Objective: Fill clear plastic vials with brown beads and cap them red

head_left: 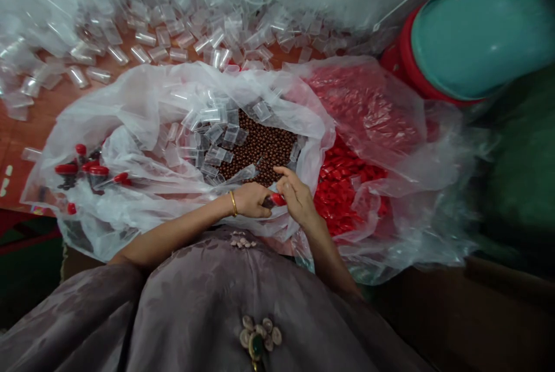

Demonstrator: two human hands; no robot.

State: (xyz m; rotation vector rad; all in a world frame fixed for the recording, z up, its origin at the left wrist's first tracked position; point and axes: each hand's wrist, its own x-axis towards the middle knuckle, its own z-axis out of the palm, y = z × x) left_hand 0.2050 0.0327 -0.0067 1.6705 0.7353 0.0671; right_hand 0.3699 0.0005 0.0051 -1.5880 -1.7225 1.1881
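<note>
My left hand point(254, 200), with a gold bangle at the wrist, is closed around a small clear container of brown balls. Its red cap point(278, 199) points right, and the fingers of my right hand point(297, 196) press against it. Just beyond my hands lies a heap of small brown balls point(269, 144) in an open white plastic bag point(143, 92). Clear empty tubes point(217, 135) lie on the left part of the heap. To the right, red caps point(342, 181) fill another plastic bag.
Capped containers point(99, 171) with red tops lie on the plastic at the left. Many clear tubes point(143, 54) are strewn along the back of the orange table point(15, 147). A teal bucket point(481, 37) with red beneath it stands at the back right.
</note>
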